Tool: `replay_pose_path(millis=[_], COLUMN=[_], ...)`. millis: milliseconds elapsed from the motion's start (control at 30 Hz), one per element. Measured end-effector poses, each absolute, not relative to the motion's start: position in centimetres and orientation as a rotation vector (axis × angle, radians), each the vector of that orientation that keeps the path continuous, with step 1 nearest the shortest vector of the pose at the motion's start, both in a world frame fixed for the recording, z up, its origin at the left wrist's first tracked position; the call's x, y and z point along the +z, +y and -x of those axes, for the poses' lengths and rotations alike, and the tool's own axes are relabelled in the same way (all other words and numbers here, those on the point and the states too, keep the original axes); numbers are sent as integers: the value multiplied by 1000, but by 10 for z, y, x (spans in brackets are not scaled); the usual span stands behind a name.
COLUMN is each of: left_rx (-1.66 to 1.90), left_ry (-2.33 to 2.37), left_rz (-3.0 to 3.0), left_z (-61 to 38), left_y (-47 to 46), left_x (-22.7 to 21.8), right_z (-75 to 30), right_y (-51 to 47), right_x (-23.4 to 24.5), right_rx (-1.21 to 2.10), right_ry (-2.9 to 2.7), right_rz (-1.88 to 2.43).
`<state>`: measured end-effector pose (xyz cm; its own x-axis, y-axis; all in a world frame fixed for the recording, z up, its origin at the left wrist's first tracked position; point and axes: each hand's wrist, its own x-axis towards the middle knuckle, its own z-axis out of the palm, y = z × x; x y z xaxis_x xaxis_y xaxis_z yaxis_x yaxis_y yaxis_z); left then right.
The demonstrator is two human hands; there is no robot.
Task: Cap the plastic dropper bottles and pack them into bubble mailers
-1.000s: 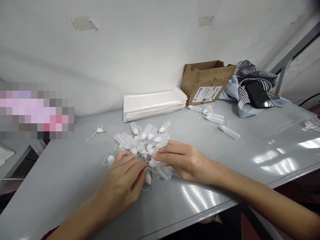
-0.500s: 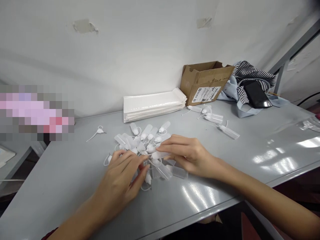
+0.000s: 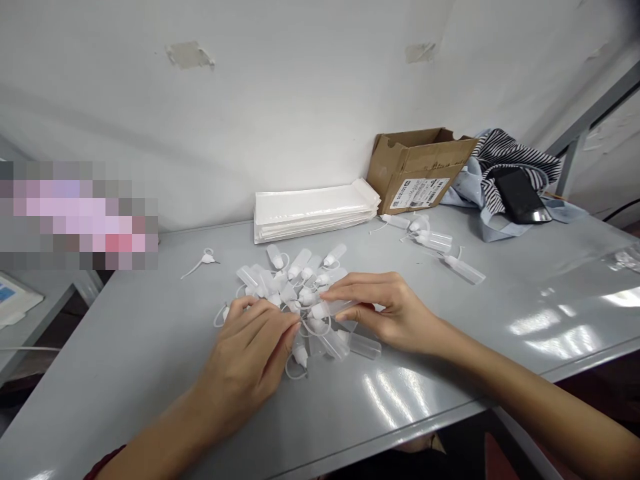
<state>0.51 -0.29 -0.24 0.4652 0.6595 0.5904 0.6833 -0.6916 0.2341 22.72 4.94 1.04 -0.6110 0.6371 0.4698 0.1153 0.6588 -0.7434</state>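
My right hand (image 3: pixel 383 308) pinches a small clear squeeze bottle (image 3: pixel 341 306) between thumb and fingers, its white needle-tip cap pointing left. A thin white strap (image 3: pixel 327 328) loops from that cap toward my left hand (image 3: pixel 255 340). There the thumb and index finger press together right at the bottle's tip, and what lies between them is hidden. Under and around both hands spreads a pile of similar bottles (image 3: pixel 299 263) with white caps and straps. One clear bottle (image 3: pixel 364 345) lies just below my right hand.
A loose white cap with strap (image 3: pixel 208 259) lies at left on the grey table (image 3: pixel 150 333). White padded envelopes (image 3: pixel 315 203) are stacked by the wall, beside a cardboard box (image 3: pixel 420 170). Several more bottles (image 3: pixel 465 269) lie before the box. Striped cloth (image 3: pixel 520 153) and a black phone (image 3: pixel 520 195) sit right.
My left thumb and index finger have closed into a pinch at the bottle's tip. The right hand still holds the bottle, now more visible. The whole view has shifted slightly.
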Motion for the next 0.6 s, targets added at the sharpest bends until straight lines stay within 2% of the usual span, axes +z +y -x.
replay_pose_path(millis=[267,600], left_rx=[-1171,-1145], left_ry=[-1187,-1166], left_rz=[2683,2678], left_z=[-11,-13], left_y=[-5,-6], left_x=[-5,-6], right_z=[-226,-226], right_y=[47,47], right_x=[8,4], right_rx=[920,941], right_ry=[-2106,-2107], right_rz=[574,558])
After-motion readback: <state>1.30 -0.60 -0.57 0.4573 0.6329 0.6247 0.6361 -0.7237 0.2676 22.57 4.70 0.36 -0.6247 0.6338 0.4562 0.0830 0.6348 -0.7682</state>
